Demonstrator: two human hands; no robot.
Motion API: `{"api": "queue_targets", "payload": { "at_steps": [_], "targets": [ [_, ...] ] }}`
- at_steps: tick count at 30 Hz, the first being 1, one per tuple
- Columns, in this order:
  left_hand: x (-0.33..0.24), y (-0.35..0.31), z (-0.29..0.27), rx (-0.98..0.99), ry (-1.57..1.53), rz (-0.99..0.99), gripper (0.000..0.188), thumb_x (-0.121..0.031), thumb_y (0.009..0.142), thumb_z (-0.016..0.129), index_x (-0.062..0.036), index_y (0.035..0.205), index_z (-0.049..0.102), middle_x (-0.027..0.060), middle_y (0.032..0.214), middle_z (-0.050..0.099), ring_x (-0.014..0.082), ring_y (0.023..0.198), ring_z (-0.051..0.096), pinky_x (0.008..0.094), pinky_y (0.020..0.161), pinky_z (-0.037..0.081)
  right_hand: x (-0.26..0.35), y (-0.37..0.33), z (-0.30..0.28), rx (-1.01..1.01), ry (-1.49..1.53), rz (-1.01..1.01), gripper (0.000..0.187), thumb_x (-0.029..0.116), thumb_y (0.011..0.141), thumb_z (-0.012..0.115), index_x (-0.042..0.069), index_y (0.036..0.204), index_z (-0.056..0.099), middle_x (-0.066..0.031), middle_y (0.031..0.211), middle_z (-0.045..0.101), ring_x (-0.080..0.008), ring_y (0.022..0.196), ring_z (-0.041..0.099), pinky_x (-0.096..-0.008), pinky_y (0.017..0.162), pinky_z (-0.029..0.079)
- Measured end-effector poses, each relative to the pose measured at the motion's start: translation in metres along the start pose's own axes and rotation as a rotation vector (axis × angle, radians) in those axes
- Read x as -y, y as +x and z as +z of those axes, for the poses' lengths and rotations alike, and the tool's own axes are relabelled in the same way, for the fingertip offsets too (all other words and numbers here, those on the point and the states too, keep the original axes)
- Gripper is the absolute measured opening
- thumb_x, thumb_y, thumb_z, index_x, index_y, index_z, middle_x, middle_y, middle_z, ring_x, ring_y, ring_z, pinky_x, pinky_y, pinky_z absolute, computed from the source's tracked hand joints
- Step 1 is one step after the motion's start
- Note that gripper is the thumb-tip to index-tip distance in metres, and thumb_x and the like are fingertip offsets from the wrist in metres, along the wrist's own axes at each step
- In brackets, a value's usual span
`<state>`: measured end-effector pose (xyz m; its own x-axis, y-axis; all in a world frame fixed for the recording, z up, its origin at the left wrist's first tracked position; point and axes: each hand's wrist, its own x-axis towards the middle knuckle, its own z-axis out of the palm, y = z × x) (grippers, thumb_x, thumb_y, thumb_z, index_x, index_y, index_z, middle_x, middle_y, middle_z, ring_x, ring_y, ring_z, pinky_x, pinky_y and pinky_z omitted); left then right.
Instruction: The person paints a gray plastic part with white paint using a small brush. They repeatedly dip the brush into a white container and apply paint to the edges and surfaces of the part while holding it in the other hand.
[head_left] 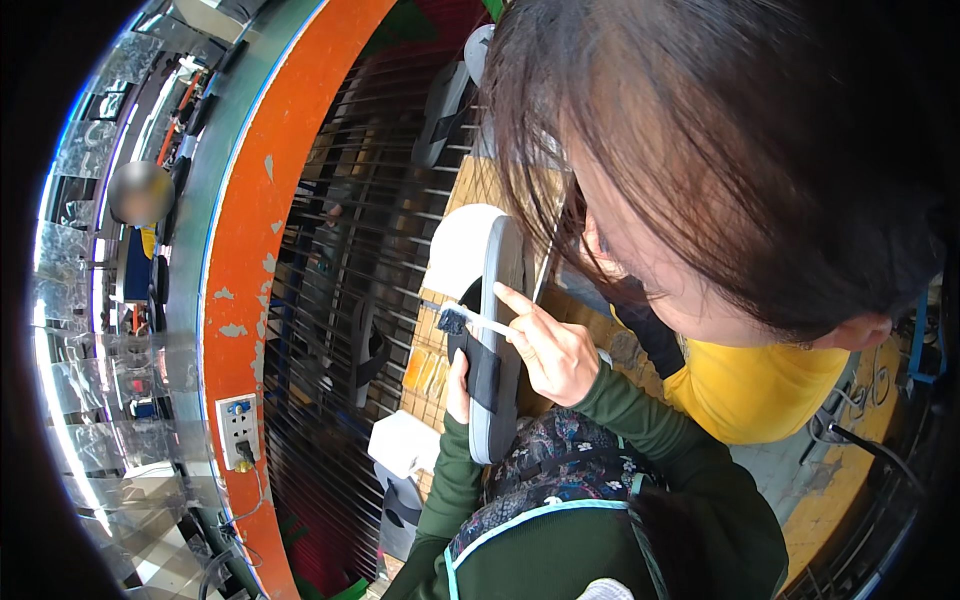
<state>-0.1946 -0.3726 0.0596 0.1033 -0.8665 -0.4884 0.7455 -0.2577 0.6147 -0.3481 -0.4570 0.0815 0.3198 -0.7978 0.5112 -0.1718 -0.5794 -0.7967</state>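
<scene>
My left hand holds up a slide sandal with a thick grey sole edge, a black strap and a pale end at the far side. Only part of that hand shows beside the strap; the rest is behind the sandal. In my right hand is a small brush with a thin white handle. Its dark, clumped bristle head lies over the strap, near the middle of the sandal. The right index finger reaches out toward the sole edge, while the other fingers are closed round the handle.
At the right, a co-worker's dark-haired head and yellow garment are very close. Metal bars run left of my hands, with more sandals by them. A white container stands nearby. An orange bench edge carries a socket.
</scene>
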Motion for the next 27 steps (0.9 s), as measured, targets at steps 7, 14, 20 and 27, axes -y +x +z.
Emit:
{"api": "queue_targets", "payload": {
  "at_steps": [7,14,20,27],
  "targets": [
    [-0.010,-0.011,0.001,-0.110,0.135,-0.007,0.058,-0.041,0.097,0.041,-0.0055,0.142,0.033,0.0103,0.133,0.050,0.0195,0.113,0.054,0.0321,0.096,0.043,-0.009,-0.002,-0.011,-0.093,0.024,0.156,0.009,0.007,0.092,0.052,-0.002,0.090,0.056,-0.0183,0.104,0.061,-0.0307,0.079,0.064,-0.0345,0.068,0.051],
    [-0.025,-0.033,-0.001,-0.083,0.253,-0.011,0.061,-0.038,0.097,0.044,0.0010,0.142,0.032,0.0106,0.138,0.046,0.0182,0.118,0.050,0.0292,0.100,0.039,-0.026,-0.005,-0.031,-0.098,-0.073,0.231,0.018,0.015,0.091,0.057,0.004,0.104,0.062,-0.0131,0.092,0.063,-0.0281,0.084,0.062,-0.0341,0.074,0.048],
    [-0.024,-0.043,-0.002,-0.140,0.437,0.094,0.053,-0.034,0.096,0.046,0.0031,0.134,0.043,0.0097,0.126,0.055,0.0146,0.102,0.057,0.0268,0.089,0.044,-0.026,-0.010,-0.028,-0.152,-0.140,0.195,0.014,0.017,0.082,0.069,0.011,0.094,0.069,-0.0001,0.082,0.063,-0.0162,0.076,0.060,-0.0310,0.069,0.033],
    [-0.027,-0.044,-0.005,-0.119,0.578,0.099,0.051,-0.034,0.096,0.046,0.0029,0.131,0.049,0.0026,0.121,0.056,0.0090,0.094,0.052,0.0231,0.084,0.041,-0.025,-0.013,-0.032,-0.182,-0.249,0.128,0.016,0.016,0.078,0.073,0.010,0.092,0.071,-0.0024,0.083,0.063,-0.0171,0.079,0.059,-0.0298,0.072,0.036]
  ]
}}
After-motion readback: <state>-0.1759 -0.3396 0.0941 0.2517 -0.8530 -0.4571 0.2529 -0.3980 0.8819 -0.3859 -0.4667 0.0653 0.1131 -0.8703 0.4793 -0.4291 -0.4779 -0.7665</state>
